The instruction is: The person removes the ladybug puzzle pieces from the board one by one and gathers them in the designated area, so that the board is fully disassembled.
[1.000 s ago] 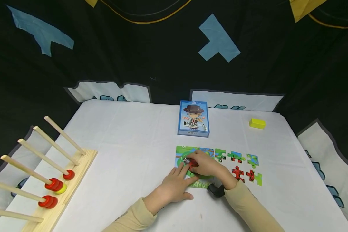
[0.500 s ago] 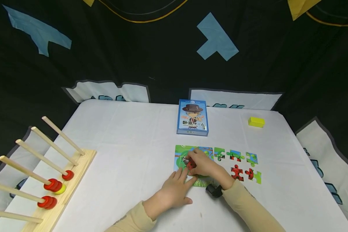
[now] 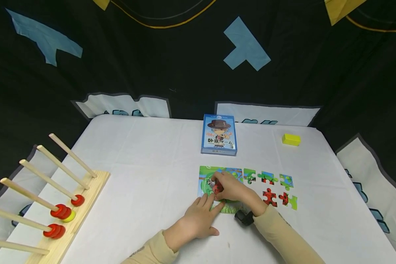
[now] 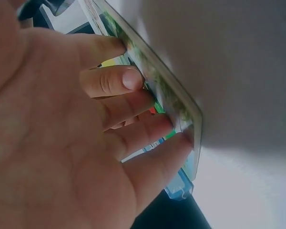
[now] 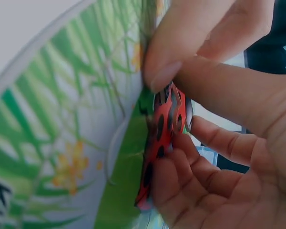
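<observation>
While the peg stand is occupying the far left of the white table, red rings and a yellow ring are sitting on its wooden dowels. Moving across now, the left hand is coming in with fingers stretched out and thumb apart, gripping nothing; its fingertips are touching the near left edge of the puzzle board. Just beyond that board, a blue box is lying with its hat-wearing cartoon figure facing up. And over the board, the right hand is closing down narrow, pinching a red spotted piece between thumb and fingers! That piece is staying within the board's outline, though from the low wrist angle it's hard to tell whether it's lying quite flat. A black device is showing at the right wrist. On to the right, loose pieces are lying in two rows, red and green, just beside the board. Out beyond them, toward the far right corner, a yellow block is resting alone.
</observation>
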Motion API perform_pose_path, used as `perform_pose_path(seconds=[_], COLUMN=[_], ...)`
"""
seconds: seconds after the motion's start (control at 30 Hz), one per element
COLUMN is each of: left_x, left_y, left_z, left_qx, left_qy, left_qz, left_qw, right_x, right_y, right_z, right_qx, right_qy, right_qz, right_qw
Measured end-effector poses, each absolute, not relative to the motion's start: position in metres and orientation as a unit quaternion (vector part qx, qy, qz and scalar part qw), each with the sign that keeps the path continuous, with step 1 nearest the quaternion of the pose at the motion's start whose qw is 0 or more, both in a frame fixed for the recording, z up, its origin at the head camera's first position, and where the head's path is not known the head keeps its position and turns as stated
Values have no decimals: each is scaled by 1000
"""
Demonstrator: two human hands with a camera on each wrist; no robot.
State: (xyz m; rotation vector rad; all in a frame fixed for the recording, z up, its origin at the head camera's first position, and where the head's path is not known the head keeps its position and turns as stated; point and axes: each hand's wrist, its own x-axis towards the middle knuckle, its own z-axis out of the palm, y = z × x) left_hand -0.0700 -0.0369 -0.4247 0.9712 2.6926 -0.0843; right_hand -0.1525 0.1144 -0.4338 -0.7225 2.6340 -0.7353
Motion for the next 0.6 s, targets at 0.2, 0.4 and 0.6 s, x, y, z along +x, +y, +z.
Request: perform_pose_path(seconds=[0.2,0.4,0.6], left_x=[-70,-71,-71], left_y=[-36,-34,-35], left_z=[-425,-425,-426], left_qx=[337,333,336], left_qy=[930,931,931], left_qz=[-38,-41,-40], left_qw=[140,147,140], right_x=[-155,-159,-159], right_y=[120,124,121], right_z=[-432,-428,-428], right_qx=[-274,-285,-278], right_qy=[896,883,889], right_qz=[-295,-306,-306], right_qw=[188,215,197])
